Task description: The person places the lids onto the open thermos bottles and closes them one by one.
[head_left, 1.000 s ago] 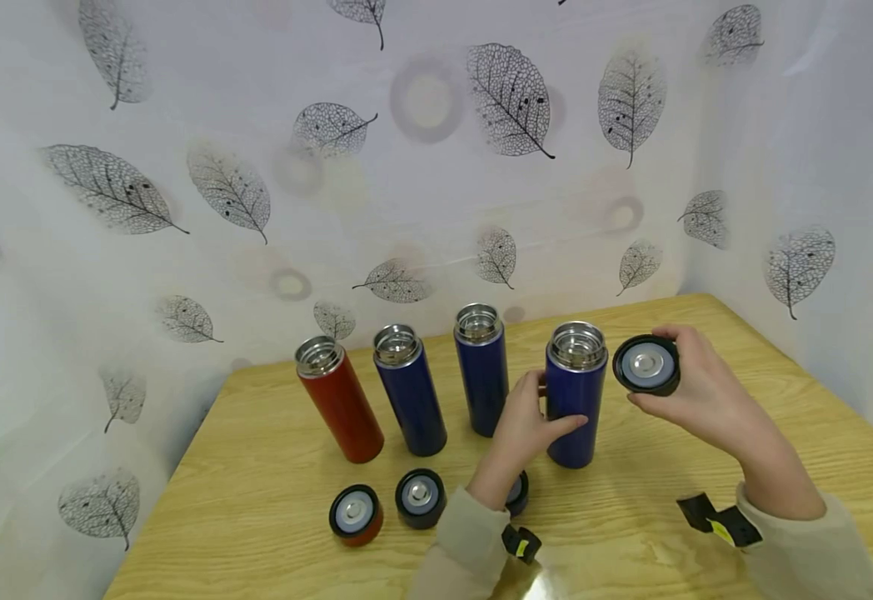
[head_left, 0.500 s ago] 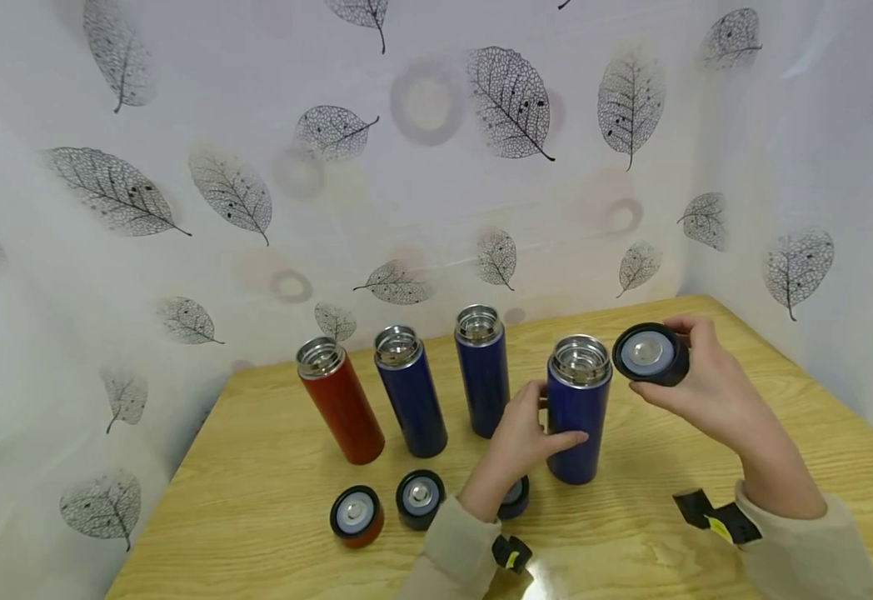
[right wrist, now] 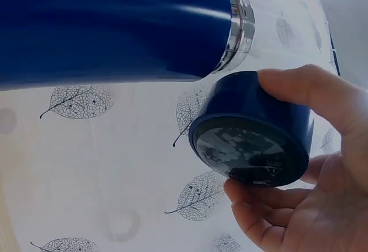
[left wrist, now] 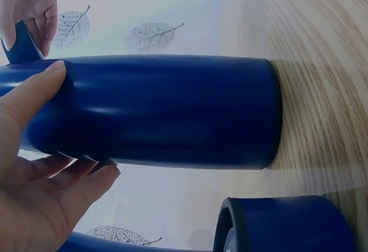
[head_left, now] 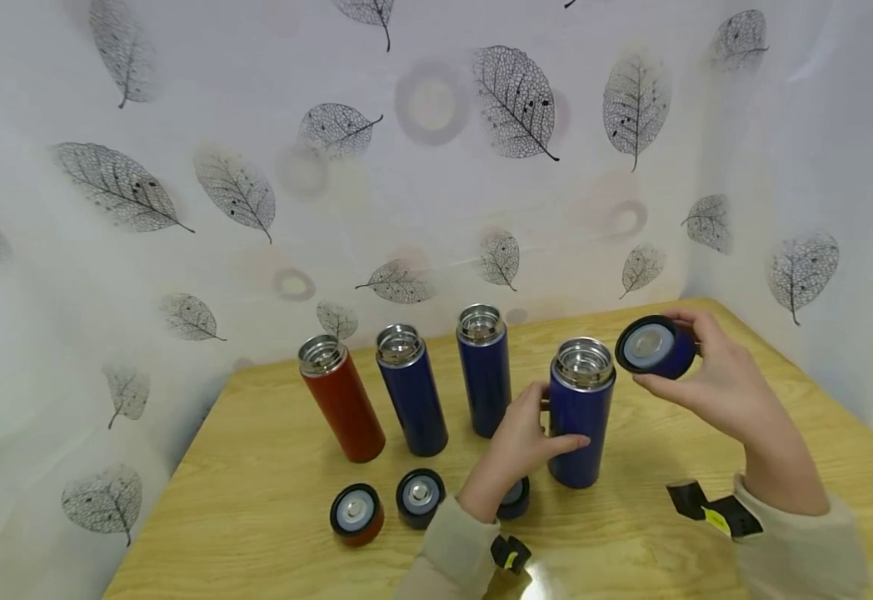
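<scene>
An uncapped blue flask (head_left: 579,412) (left wrist: 161,111) (right wrist: 115,27) stands on the wooden table (head_left: 271,517). My left hand (head_left: 522,437) (left wrist: 29,165) grips its body, thumb on one side and fingers round the other. Just right of the flask's steel mouth, my right hand (head_left: 706,375) (right wrist: 299,165) holds a blue cap (head_left: 654,347) (right wrist: 253,131), tilted with its grey inner face toward the flask and apart from the mouth.
A red flask (head_left: 339,400) and two more blue flasks (head_left: 410,392) (head_left: 483,371) stand uncapped in a row to the left. A red cap (head_left: 356,514) and two dark caps (head_left: 420,497) (head_left: 515,497) lie in front. Leaf-print curtains enclose the table's back and right.
My right hand has raised the cap a little and tilted its open face more toward the flask's mouth. The left hand has kept its grip; the flask has shifted slightly nearer.
</scene>
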Demonstrator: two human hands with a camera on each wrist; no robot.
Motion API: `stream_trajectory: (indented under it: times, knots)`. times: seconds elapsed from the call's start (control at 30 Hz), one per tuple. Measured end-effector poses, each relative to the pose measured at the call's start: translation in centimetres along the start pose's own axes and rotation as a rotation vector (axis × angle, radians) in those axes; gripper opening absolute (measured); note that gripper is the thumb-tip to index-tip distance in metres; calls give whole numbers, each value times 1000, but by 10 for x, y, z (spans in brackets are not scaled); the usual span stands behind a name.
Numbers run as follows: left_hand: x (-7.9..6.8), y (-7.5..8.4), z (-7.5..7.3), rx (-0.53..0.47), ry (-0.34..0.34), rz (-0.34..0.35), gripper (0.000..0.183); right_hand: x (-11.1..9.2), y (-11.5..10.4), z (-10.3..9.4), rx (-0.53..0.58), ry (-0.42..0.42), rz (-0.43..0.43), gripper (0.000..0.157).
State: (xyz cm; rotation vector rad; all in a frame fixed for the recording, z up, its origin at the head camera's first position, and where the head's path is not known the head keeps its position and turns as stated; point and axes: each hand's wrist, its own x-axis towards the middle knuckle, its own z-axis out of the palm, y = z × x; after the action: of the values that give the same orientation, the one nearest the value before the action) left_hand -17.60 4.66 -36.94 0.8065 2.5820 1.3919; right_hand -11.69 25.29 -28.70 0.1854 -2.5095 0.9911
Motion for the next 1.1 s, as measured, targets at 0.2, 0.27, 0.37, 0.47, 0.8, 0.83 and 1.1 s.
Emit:
stream_trajectory:
  times: [0.2, 0.27, 0.37, 0.47, 0.8, 0.83, 1.1]
  knots:
    - [0, 0, -1, -15, -15, 10, 63, -1, -2, -4, 12, -23, -16, 73]
    - [-1, 0, -1, -20, -25, 8, 63, -2, -3, -4, 23, -31, -22, 73]
    - [-1, 0, -1, -27, -40, 7, 63, -3, -4, -5, 33, -38, -28, 74]
    - [-2, 1, -2, -23, -52, 16, 63, -3, -5, -5, 45, -41, -27, 74]
    - [-3, 4, -3, -97, -84, 12, 63, -4, -10, 2, 188, -4, -124, 77]
    - [-3, 5, -3, -103, -84, 5, 62, -4, -11, 4, 204, 8, -148, 78]
    - [-3, 5, -1, -130, -97, -27, 62, -2, -16, 15, 268, 97, -251, 86]
